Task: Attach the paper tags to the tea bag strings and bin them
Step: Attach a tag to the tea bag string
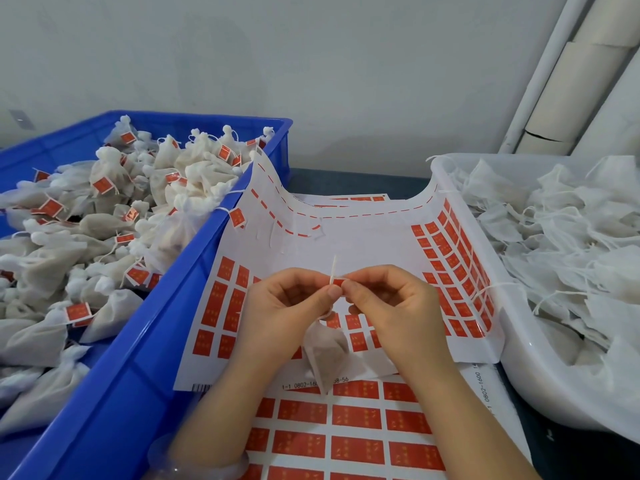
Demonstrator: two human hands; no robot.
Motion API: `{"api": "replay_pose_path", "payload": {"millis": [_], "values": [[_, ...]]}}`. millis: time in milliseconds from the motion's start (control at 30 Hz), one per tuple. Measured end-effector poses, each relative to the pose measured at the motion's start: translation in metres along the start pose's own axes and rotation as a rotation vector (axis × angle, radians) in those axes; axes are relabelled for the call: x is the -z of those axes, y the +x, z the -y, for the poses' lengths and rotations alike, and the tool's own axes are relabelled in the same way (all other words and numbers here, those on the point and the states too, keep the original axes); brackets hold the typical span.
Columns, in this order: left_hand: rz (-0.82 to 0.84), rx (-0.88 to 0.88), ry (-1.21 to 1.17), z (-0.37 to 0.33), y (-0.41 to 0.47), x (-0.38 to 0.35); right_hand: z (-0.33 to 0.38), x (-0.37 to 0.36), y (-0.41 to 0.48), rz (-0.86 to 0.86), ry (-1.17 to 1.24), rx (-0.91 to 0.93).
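My left hand [282, 306] and my right hand [388, 306] meet at the fingertips over a sticker sheet [311, 244]. Between them they pinch a small red paper tag [338, 282] and a white string [333, 268] whose end sticks up. The string's tea bag [325, 358] hangs below my hands, a translucent pouch with pale brown filling. The sheet carries rows of red tags at its left, right and bottom; its middle is bare white backing.
A blue bin [145, 341] on the left is heaped with tagged tea bags. A white tub [540, 386] on the right holds a pile of untagged bags with loose strings. A second sheet of red tags [346, 431] lies nearest me. A grey wall stands behind.
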State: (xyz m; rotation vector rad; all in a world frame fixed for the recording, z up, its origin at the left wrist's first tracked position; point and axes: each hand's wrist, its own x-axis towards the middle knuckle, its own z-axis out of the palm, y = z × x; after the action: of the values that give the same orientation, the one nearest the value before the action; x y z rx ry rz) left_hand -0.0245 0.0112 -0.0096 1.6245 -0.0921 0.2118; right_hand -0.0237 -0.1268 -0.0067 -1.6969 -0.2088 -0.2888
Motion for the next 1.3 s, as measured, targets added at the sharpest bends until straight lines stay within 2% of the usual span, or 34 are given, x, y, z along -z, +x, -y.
{"api": "replay_pose_path", "payload": {"millis": [200, 600, 1300], "values": [[0.021, 0.017, -0.016, 0.0002, 0.0000, 0.0001, 0.0001, -0.0013, -0.0008, 0.055, 0.041, -0.015], [0.019, 0.046, -0.012, 0.0004, 0.0008, 0.0003, -0.0001, -0.0010, -0.0013, 0.001, 0.034, 0.004], [0.040, 0.040, -0.075, 0.0001, 0.0008, 0.0011, 0.0017, -0.0022, -0.0022, 0.018, 0.004, 0.035]]}}
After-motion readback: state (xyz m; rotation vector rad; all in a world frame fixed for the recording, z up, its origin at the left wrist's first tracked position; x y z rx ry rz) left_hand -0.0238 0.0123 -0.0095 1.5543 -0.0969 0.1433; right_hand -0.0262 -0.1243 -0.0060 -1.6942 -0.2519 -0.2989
